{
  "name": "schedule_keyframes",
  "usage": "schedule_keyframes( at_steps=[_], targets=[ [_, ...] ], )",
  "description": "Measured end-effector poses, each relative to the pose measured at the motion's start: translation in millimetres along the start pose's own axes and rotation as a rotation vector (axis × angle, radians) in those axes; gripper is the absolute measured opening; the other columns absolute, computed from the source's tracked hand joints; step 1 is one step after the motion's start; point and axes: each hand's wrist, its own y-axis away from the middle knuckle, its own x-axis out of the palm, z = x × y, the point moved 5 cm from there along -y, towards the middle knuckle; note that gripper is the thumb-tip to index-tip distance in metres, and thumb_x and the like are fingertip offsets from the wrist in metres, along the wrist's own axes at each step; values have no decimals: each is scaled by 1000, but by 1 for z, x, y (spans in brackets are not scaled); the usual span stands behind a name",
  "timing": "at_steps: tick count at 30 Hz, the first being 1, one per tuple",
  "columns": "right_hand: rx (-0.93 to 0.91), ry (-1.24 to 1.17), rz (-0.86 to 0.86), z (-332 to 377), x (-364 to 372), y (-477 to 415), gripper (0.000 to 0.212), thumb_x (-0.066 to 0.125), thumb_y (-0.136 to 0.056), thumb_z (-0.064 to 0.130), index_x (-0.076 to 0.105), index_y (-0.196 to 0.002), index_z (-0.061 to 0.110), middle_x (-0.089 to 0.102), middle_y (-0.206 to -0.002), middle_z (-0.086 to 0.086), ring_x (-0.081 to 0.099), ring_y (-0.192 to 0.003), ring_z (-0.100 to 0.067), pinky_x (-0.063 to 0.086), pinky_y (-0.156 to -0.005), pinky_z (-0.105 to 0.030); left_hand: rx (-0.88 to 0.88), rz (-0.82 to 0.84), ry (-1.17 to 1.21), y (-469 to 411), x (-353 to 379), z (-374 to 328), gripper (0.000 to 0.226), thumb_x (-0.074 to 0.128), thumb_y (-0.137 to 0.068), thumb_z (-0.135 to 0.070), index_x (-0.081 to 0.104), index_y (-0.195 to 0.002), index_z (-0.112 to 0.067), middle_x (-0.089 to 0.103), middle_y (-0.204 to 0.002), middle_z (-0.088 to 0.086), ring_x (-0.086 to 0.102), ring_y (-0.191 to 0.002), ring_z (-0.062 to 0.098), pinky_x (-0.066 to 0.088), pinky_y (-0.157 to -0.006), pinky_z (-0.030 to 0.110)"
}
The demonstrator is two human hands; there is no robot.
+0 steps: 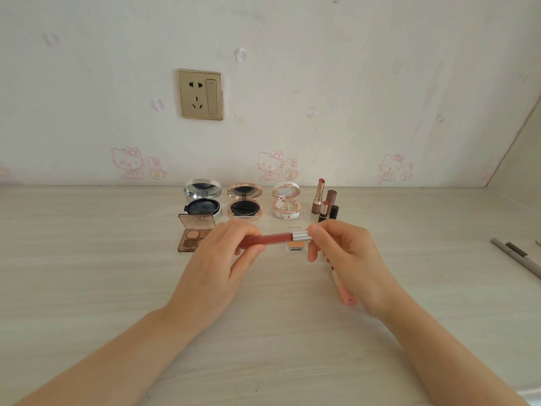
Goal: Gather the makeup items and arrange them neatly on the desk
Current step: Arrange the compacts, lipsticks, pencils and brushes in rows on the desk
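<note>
Over the desk [117,273], left hand [216,268] grips the lip gloss tube [272,240], likely light, stiff, slick; right hand [351,259] pinches its cap [301,236].

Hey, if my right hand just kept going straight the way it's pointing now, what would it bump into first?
Probably the small orange pan just beyond the fingertips of the right hand. If the hand clears it, the white floral compact behind comes next. Height above the desk is unclear.
</note>
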Motion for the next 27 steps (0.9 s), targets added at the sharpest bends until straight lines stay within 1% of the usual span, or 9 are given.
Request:
schedule_keyframes(
  at_steps=[5, 8, 10, 12, 14, 16, 22, 25, 27],
  targets=[
    [-70, -42, 78, 7, 3, 2, 13, 57, -91, -1, 56, -101, 8, 66, -95, -14, 56, -47, -3, 37, -40, -7, 1, 7, -18, 0, 0, 0, 18, 46, -94, -40, 56, -100, -26, 56, -91, -18, 54, -84, 5, 38, -81, 15],
    [-33, -71, 75, 0, 4, 1, 20, 63, -87, 28, 53, -102, 21, 69, -95, -4, 60, -69, -14, 45, -63, -14, -2, 0, -16, 0, 0, 0, 18, 47, -94, -40, 56, -100, -25, 56, -93, -18, 55, -88, 7, 39, -83, 17],
    [-20, -12, 30, -1, 3, 1, 17, 55, -93, 38, 59, -93, 21, 70, -84, 0, 56, -68, -16, 45, -73, -33, 7, -19, -39, 0, -1, -1, 18, 48, -94, -38, 57, -100, -23, 56, -94, -17, 55, -89, 9, 35, -86, 13],
    [-23, 31, 3, 3, 3, 1, 26, 47, -97, 30, 63, -83, 15, 68, -80, -6, 46, -46, -12, 46, -65, -44, 13, -40, -59, -1, -3, -2, 17, 49, -94, -36, 58, -100, -23, 57, -94, -17, 55, -90, 8, 32, -88, 9],
    [-47, 10, -1, 7, 2, 2, 19, 48, -97, 17, 64, -88, 11, 68, -84, -11, 46, -33, -5, 45, -53, -31, 11, -48, -81, -1, -3, -1, 19, 49, -93, -37, 59, -101, -23, 59, -94, -17, 55, -90, 8, 31, -89, 8],
    [-72, -4, 12, 9, 2, 2, 14, 51, -95, 7, 64, -96, 13, 68, -91, -10, 54, -39, 3, 39, -51, -13, 10, -47, -112, -1, -3, 0, 24, 49, -93, -39, 61, -105, -22, 61, -97, -17, 55, -92, 8, 29, -90, 7],
    [-50, -69, 26, 4, 4, 0, 11, 56, -94, 18, 58, -104, 16, 66, -95, -5, 59, -53, 5, 41, -55, -8, 56, -36, -132, -1, -2, -4, 24, 49, -94, -35, 64, -105, -21, 63, -95, -15, 52, -90, 6, 29, -89, 7],
    [-26, -24, -24, 2, 2, -1, 19, 47, -97, 27, 62, -95, 16, 71, -82, -4, 55, -55, 0, 46, -66, -23, 46, -27, -128, -1, -2, -3, 25, 48, -94, -35, 64, -105, -20, 63, -94, -14, 54, -90, 8, 30, -89, 8],
    [-36, 16, -23, 3, 2, 0, 21, 48, -97, 22, 63, -88, 11, 70, -82, -8, 50, -41, -3, 44, -51, -27, 39, -19, -132, -1, -1, -3, 25, 47, -95, -36, 64, -105, -21, 63, -95, -14, 55, -90, 9, 31, -89, 9]
  ],
)
